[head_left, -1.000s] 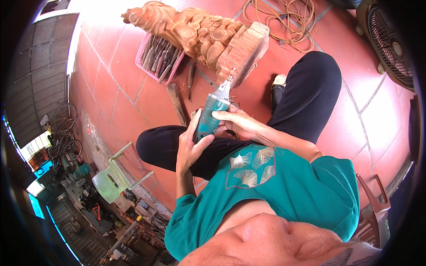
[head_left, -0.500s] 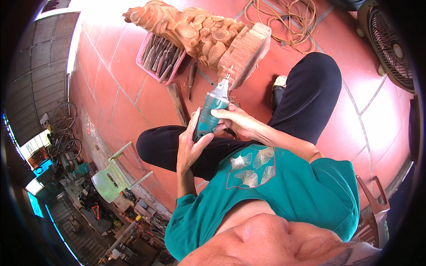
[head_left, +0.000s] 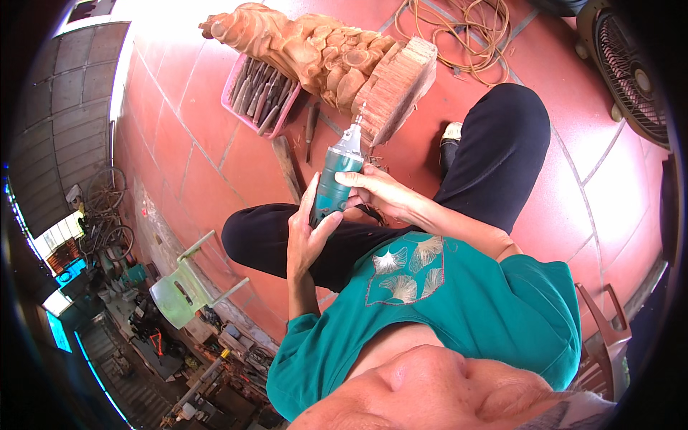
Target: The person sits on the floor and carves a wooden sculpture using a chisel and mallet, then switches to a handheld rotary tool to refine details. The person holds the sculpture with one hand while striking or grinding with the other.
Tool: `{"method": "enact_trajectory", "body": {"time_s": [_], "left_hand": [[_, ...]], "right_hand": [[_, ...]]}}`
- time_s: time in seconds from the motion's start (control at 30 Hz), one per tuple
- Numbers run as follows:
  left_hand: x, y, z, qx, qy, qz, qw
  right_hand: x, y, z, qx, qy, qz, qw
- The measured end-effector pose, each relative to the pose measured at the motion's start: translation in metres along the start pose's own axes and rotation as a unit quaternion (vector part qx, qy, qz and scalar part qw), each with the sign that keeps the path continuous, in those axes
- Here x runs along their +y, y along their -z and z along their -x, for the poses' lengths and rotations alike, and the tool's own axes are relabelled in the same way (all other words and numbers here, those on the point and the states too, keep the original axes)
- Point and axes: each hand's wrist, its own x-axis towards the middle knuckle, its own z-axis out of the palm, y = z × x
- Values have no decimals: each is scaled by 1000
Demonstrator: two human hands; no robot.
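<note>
Both my hands are closed round a teal die grinder (head_left: 335, 179) with a silver nose and a thin bit. My left hand (head_left: 307, 233) supports the left side and lower end of its body. My right hand (head_left: 376, 192) grips it from the right, thumb across the front. The bit points away from me, at the near edge of the base of a carved wooden sculpture (head_left: 322, 54) lying on its side. Whether the tip touches the wood I cannot tell. The rough sawn base block (head_left: 398, 89) faces right.
A pink basket (head_left: 279, 122) of carving tools stands left of the sculpture. A loose chisel (head_left: 311, 132) and a wooden strip (head_left: 287, 168) lie on the tiled floor. An orange cord (head_left: 476, 43) is coiled beyond, a fan (head_left: 631, 75) stands far right, a green chair (head_left: 179, 294) left.
The die grinder has shifted slightly left, its bit moving left along the base's near edge. My hands moved with it. The sculpture has stayed in place.
</note>
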Motion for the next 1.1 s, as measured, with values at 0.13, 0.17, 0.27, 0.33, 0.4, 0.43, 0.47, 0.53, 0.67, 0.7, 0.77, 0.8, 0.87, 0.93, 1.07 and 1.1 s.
{"method": "enact_trajectory", "body": {"time_s": [0.13,0.17,0.27,0.33,0.4,0.43,0.47,0.53,0.67,0.7,0.77,0.8,0.87,0.93,1.07,1.1], "left_hand": [[-2,0,0,0,12,-13,1000],[-1,0,0,0,11,-17,1000],[-1,0,-1,-1,11,-22,1000],[0,0,-2,-1,11,-22,1000],[1,0,-2,-2,11,-22,1000],[1,0,-2,-2,11,-18,1000],[-1,0,-2,-2,11,-14,1000],[-3,-1,-2,-3,7,-11,1000],[-4,-2,-2,0,-10,-18,1000],[-5,-2,-2,2,-15,-21,1000],[-5,0,-2,-11,-8,-16,1000],[-5,1,-1,-18,-4,-13,1000],[-6,1,-1,-21,5,-14,1000],[-5,0,-1,-18,1,-18,1000],[-4,0,0,-23,-17,-25,999],[-4,1,0,-28,-17,-24,999]], "right_hand": [[4,2,-1,4,0,-25,1000],[3,3,-1,0,-4,-46,999],[1,4,-1,-1,-9,-64,998],[1,4,-1,0,-9,-63,998],[1,5,-2,-2,-7,-66,998],[1,4,-1,0,-7,-66,998],[0,3,-1,2,-7,-66,998],[0,4,0,5,-7,-67,998],[2,6,1,3,-8,-72,997],[2,6,2,1,-8,-73,997],[4,6,3,3,0,-38,999],[5,6,4,4,4,-20,1000],[4,4,5,3,10,-20,1000],[5,4,6,4,10,-21,1000],[9,7,7,10,0,-21,1000],[9,8,8,13,-3,-20,1000]]}}
